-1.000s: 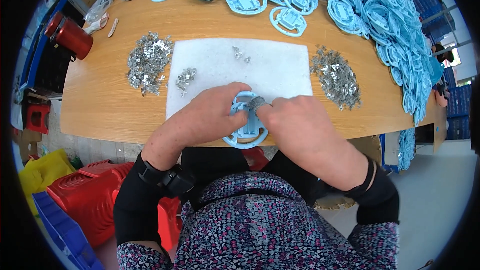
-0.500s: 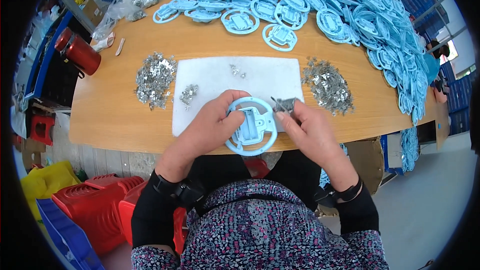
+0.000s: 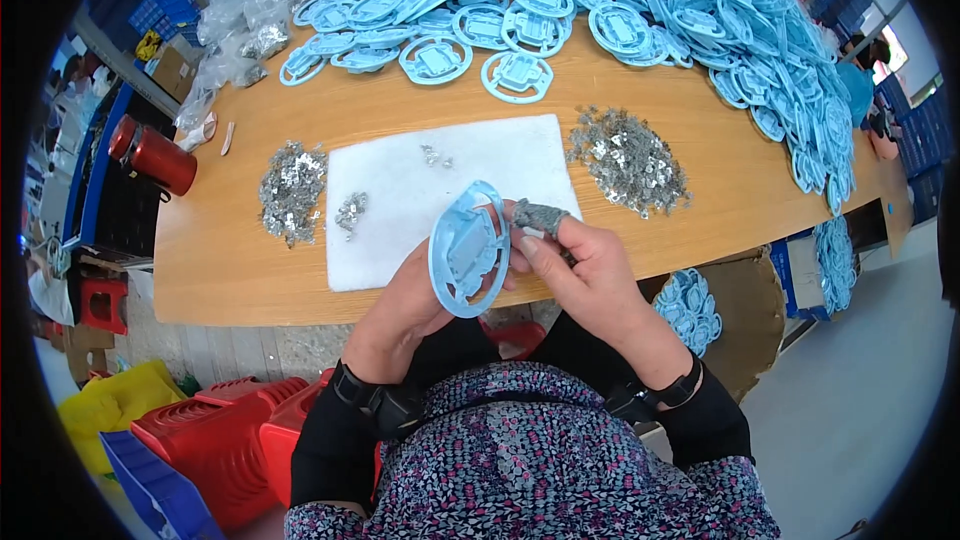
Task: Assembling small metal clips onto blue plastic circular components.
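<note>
**Op:** Wooden worktable (image 3: 230, 270) runs across just beyond both hands, a white rectangular foam mat (image 3: 400, 190) on it directly past the fingers. I log the left hand (image 3: 420, 295) clamped on a pale blue round plastic frame (image 3: 468, 248), held on edge, lifted off the mat, in front of the chest. The right hand (image 3: 585, 270) is closed on a small cluster of grey metal clips (image 3: 540, 217), pressed against the frame's right rim. Hands together, touching through the part.

**Obs:** Anything loose nearby?

**Op:** Heap of silvery metal clips (image 3: 628, 158) beyond the right hand, another heap of the same clips (image 3: 292, 190) beyond and left of the left hand. Big spread of matching blue plastic frames (image 3: 620, 10) along the table's far side. Red cylindrical flask (image 3: 155, 158) far out to the left.

**Obs:** Risks?

**Op:** My judgement: the frame is tilted over the lap, off the table edge, so a clip slipping from the fingertips would drop to the floor by the red plastic stools (image 3: 215, 435). Holding several clips at once makes that likelier. Hard pressure on the thin rim could flex it.
</note>
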{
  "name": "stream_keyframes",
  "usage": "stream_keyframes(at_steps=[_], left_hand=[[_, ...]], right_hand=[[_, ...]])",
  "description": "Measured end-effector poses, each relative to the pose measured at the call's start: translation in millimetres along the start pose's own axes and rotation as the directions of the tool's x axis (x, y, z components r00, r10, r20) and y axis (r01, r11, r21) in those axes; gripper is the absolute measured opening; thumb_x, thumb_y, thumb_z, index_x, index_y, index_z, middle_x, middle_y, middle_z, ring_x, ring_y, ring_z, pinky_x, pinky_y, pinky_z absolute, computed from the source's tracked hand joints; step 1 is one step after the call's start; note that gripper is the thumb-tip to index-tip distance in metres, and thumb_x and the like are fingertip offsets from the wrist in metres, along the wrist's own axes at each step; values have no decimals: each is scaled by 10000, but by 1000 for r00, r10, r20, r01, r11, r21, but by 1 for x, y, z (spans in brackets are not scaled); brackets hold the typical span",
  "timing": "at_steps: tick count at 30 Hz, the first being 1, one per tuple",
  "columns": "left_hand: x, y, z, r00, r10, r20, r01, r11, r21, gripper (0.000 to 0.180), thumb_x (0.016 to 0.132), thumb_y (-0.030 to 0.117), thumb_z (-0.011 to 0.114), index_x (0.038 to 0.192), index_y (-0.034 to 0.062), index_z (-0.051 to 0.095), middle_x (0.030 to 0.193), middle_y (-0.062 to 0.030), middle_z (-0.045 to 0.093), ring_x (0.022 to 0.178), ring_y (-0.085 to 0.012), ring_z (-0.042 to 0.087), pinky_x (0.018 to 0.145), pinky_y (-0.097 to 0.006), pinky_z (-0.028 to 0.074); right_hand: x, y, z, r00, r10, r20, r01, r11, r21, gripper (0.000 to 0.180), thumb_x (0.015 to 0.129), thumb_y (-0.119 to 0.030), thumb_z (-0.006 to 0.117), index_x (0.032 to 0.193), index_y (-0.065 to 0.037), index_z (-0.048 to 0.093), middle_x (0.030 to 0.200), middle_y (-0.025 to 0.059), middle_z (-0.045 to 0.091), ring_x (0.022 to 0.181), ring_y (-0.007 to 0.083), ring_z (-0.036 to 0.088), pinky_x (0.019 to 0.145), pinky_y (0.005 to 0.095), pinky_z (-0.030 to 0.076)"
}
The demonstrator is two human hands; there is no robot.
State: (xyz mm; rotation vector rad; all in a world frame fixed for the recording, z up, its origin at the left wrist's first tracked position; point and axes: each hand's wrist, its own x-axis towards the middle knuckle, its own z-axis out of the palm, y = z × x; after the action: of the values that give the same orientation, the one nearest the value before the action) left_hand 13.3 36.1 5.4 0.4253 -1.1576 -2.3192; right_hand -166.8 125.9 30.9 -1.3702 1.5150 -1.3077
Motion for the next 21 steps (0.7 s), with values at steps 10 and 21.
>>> stream_keyframes(at_steps=[10, 21], left_hand=[[13, -6, 10, 999, -11, -36, 14, 997, 80, 491, 1067, 318, 485, 1449, 10, 451, 1260, -117, 589, 1092, -210, 623, 880, -337, 547], [12, 4, 15, 931, 281, -233, -166, 894, 416, 490, 946, 108, 542, 1426, 39, 472, 1262, -66, 599, 1140, -132, 570, 975, -310, 473]], right_hand=[[-8, 2, -1, 938, -336, 88, 344, 860, -378, 287, 871, -143, 710, 666, -34, 542, 614, 153, 539, 577, 338, 579, 529, 388, 442], [-11, 4, -13, 1000, 11, -18, -4, 943, 332, 197, 1017, -179, 592, 973, 12, 608, 745, -46, 551, 701, 28, 457, 602, 227, 410]])
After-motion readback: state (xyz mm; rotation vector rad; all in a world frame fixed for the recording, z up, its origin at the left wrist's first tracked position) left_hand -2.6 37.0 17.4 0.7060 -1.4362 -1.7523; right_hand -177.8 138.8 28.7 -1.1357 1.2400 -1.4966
